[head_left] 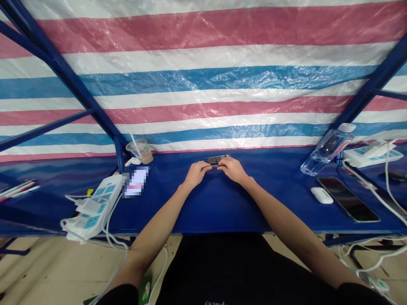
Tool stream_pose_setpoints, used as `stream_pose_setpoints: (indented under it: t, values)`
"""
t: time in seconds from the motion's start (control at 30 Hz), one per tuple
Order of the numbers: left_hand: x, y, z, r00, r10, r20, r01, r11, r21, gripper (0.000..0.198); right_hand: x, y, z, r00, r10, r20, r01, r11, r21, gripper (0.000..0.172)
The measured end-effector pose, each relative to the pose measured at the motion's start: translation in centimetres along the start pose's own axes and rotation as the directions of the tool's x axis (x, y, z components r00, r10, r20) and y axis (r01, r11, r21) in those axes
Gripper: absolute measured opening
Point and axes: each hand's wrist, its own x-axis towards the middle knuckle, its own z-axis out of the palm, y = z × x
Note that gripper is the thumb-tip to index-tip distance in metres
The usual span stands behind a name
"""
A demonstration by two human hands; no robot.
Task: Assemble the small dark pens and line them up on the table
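A stick bundle (216, 159) held at the table (222, 203)
The left hand (197, 172) and right hand (232, 168) each close on one end (water bottle (327, 147) well apart, right).

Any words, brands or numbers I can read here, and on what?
Nothing reads clearly.
Water bottle: red label, print too small.
Black shirt: white letters at the lower edge, cut off.
Flat item by the white power strip: pixelated, illegible.
Bundle of dark sticks in left hand and right hand: no print visible.
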Motion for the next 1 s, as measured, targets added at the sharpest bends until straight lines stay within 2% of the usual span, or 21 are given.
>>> stream_pose_setpoints:
  t: [0.2, 0.47, 0.77, 0.9, 1.0]
  values:
    - [-0.1, 0.3, 0.0, 1.000, -0.012, 0.009, 0.012, 1.000, 0.003, 0.028, 0.0, 0.6, 0.2, 1.000, 0.007, 0.024, -0.007, 1.000, -0.003, 0.005]
    - [-0.1, 0.5, -0.4, 1.000, -0.026, 0.010, 0.026, 1.000, 0.006, 0.036, 0.0, 0.0, 1.0, 0.999, -0.038, 0.023, 0.037, 0.999, 0.004, 0.007]
    - [-0.1, -0.1, -0.3, 0.999, -0.041, 0.016, 0.041, 0.999, -0.018, 0.029, 0.4, -0.1, 0.3, 0.997, -0.036, 0.069, 0.042, 0.995, -0.088, 0.014]
    - [-0.1, 0.3, -0.5, 0.999, -0.032, -0.043, 0.032, 0.999, 0.015, 0.024, 0.3, -0.4, 0.0, 1.000, -0.007, -0.009, 0.006, 0.999, -0.048, 0.013]
    - [-0.1, 0.7, -0.6, 0.995, -0.038, -0.091, 0.040, 0.999, 0.020, 0.026, 0.2, -0.5, -0.2, 0.989, 0.102, -0.104, -0.097, 0.994, 0.052, 0.023]
